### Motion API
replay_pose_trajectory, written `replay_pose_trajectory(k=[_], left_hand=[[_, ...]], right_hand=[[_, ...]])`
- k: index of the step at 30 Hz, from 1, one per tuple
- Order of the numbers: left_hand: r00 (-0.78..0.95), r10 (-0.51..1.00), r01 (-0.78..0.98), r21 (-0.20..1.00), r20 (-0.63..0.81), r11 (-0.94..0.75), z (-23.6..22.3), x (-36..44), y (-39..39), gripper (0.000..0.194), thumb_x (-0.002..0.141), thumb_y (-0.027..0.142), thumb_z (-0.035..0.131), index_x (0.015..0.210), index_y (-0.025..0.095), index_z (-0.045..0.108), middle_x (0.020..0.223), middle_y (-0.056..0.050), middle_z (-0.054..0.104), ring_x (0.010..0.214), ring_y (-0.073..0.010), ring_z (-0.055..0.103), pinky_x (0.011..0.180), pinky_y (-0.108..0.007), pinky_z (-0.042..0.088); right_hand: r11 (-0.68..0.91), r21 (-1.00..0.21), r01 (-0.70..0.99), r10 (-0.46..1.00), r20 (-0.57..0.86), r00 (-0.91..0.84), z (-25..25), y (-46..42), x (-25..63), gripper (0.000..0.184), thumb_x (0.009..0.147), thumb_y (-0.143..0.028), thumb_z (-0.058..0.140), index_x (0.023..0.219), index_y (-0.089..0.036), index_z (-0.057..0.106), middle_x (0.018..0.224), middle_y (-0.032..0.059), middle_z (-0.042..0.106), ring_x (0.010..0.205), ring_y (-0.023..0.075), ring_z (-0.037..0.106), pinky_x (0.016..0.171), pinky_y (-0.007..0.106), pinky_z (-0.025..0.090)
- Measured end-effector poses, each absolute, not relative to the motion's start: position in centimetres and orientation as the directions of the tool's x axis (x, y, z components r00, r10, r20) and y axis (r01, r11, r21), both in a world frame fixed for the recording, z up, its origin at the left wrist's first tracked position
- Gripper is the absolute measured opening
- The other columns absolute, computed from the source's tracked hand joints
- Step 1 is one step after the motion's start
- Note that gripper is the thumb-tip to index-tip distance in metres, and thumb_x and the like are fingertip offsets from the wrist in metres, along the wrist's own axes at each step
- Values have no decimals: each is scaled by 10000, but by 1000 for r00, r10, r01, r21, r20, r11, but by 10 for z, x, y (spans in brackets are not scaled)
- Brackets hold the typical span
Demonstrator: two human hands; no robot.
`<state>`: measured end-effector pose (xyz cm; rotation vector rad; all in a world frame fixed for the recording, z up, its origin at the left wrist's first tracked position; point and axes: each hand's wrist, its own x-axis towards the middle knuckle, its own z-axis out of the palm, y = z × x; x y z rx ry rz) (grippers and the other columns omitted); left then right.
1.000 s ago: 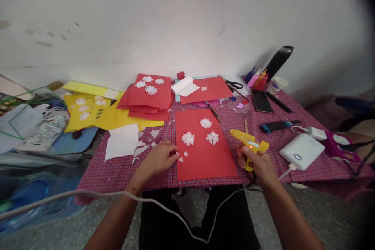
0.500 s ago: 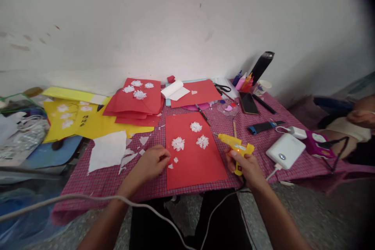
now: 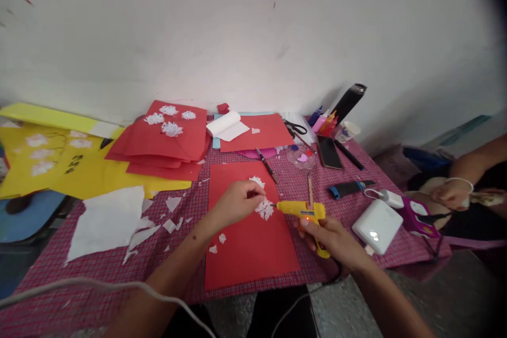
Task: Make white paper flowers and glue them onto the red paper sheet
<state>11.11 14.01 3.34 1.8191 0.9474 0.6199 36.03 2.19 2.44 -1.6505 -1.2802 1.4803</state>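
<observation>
My right hand (image 3: 335, 237) grips a yellow hot glue gun (image 3: 317, 211) with a lit orange light. The gun's nozzle points left, at the edge of a white paper flower (image 3: 265, 210) on a red sheet (image 3: 253, 256). Over the sheet, my left hand (image 3: 237, 202) has thumb and fingers pinched together beside that flower; what they hold, if anything, is too small to make out. Another white flower (image 3: 257, 181) shows just behind my left fingers. The third flower is hidden by this hand. Small white paper scraps (image 3: 222, 238) lie lower on the sheet.
Torn white paper (image 3: 109, 222) lies at left, before stacked red sheets (image 3: 158, 140) with white flowers. A pen (image 3: 266, 165), phone (image 3: 328, 152), black flask (image 3: 350, 101) and white power bank (image 3: 378, 226) are around. Another person's hand (image 3: 453, 194) is at right. A cable (image 3: 106, 285) crosses in front.
My left hand has moved from the sheet's left edge to the flowers, its fingers now pinched. The glue gun has moved left, its nozzle now at a flower. The view has shifted.
</observation>
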Motion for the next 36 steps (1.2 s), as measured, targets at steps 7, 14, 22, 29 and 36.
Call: replay_pose_trajectory(k=[7,14,22,29,36], left_hand=[[506,861,252,963,-50,-93,10,120,144,136,820,239,599,848,156,703,732,-7,665,644,-120,566,577,-221,407],[514,856,254,963,-57,-89,13,117,142,181,848,225,584,964,163,708,857,-29,712,747,-143,625,668,-247,468],[541,841,339,918,-10,-207,15,118,142,190,827,136,585,936,186,733,956,-39,725,868,-158,659,778,-269,488],[573,819,371,880,35,-298,16,120,143,151,821,112,588,807,186,718,823,-17,686,793,-146,622,723,-256,456],[585,810,352,883,50,-309,14,122,141,138,852,140,590,821,194,714,818,-5,681,790,-137,616,729,-248,448]], right_hand=[[-394,-854,341,893,-443,-77,23,30,359,533,880,-674,530,788,-155,611,560,-14,527,492,107,460,470,239,333],[-424,-841,337,868,-484,-114,16,31,362,466,910,-614,546,821,-160,600,627,-18,520,528,98,454,483,229,337],[-434,-837,334,855,-499,-141,18,26,360,439,915,-602,544,813,-175,567,629,-38,471,527,89,409,477,221,311],[-450,-827,338,853,-510,-113,25,30,354,487,875,-659,549,785,-180,538,606,-44,446,512,85,383,464,216,302],[-426,-837,345,864,-489,-118,30,31,348,474,876,-658,545,833,-187,578,601,-41,447,496,92,373,440,213,300]])
